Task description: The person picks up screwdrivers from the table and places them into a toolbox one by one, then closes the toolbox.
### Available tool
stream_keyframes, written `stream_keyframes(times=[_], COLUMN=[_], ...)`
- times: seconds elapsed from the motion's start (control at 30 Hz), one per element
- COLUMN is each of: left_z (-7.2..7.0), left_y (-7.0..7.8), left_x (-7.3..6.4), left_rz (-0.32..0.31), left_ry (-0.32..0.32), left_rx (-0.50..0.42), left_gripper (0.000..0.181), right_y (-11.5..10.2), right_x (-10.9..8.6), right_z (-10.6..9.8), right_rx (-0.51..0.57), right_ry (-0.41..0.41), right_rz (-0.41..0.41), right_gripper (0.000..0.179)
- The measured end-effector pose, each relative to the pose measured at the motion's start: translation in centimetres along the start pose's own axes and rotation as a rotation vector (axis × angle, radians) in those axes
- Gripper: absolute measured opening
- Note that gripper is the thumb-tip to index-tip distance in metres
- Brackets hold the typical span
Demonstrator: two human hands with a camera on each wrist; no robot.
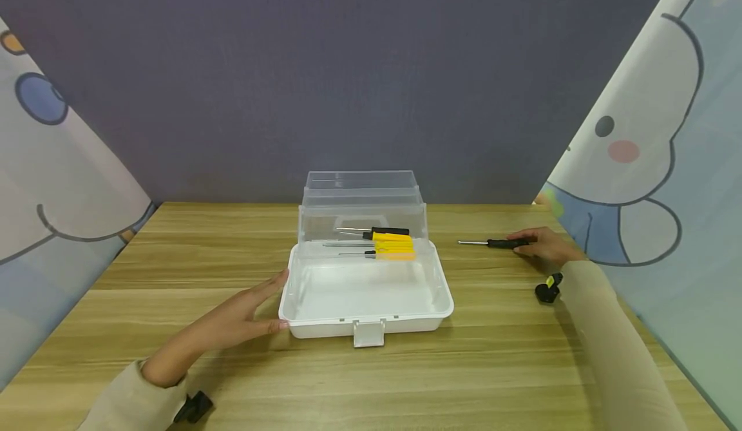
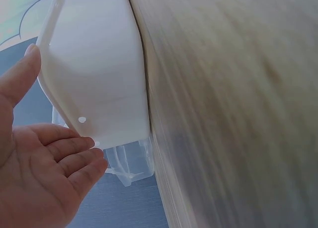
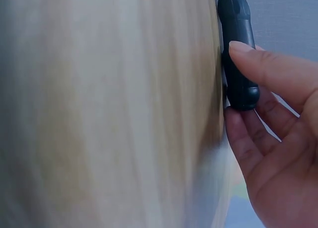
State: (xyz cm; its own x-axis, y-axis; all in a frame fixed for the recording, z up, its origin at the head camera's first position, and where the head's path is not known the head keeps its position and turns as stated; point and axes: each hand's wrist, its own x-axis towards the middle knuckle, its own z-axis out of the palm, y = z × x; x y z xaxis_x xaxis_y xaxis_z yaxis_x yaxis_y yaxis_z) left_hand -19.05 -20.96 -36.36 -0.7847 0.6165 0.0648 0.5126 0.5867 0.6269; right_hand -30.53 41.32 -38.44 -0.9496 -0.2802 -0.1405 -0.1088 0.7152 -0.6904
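Note:
A white toolbox (image 1: 365, 289) with its clear lid (image 1: 362, 196) raised stands mid-table. Toward its back lie a black-handled screwdriver (image 1: 391, 230) and several yellow-handled screwdrivers (image 1: 395, 245). My left hand (image 1: 240, 318) touches the box's left side, thumb near the front corner and fingers further back; in the left wrist view the fingers are extended along the white wall (image 2: 99, 74). To the right of the box, my right hand (image 1: 545, 245) pinches the handle end of another black screwdriver (image 1: 504, 243), its metal shaft pointing left. The right wrist view shows the thumb on the black handle (image 3: 241, 64).
A white latch (image 1: 368, 333) hangs at the box's front. The wood-grain table (image 1: 493, 366) ends at a dark grey panel (image 1: 359, 83) behind. Cartoon-printed sheets (image 1: 666, 160) flank both sides. A small black device (image 1: 547, 289) sits at the right wrist, and another (image 1: 194, 407) at the left.

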Motion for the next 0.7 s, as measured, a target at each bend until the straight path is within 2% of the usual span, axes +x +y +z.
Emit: stream_keyframes(times=[0.2, 0.7], left_z=[0.03, -0.05], left_y=[0.03, 0.08], left_x=[0.0, 0.02], left_rz=[0.012, 0.005], left_ry=[0.013, 0.005], left_rx=[0.004, 0.003], left_gripper=[0.084, 0.084], right_y=[0.33, 0.17], right_x=[0.31, 0.27], right_z=[0.05, 0.06], right_rx=[-0.051, -0.174], right_ry=[0.011, 0.02], right_rz=[0.008, -0.083], right_gripper=[0.04, 0.034])
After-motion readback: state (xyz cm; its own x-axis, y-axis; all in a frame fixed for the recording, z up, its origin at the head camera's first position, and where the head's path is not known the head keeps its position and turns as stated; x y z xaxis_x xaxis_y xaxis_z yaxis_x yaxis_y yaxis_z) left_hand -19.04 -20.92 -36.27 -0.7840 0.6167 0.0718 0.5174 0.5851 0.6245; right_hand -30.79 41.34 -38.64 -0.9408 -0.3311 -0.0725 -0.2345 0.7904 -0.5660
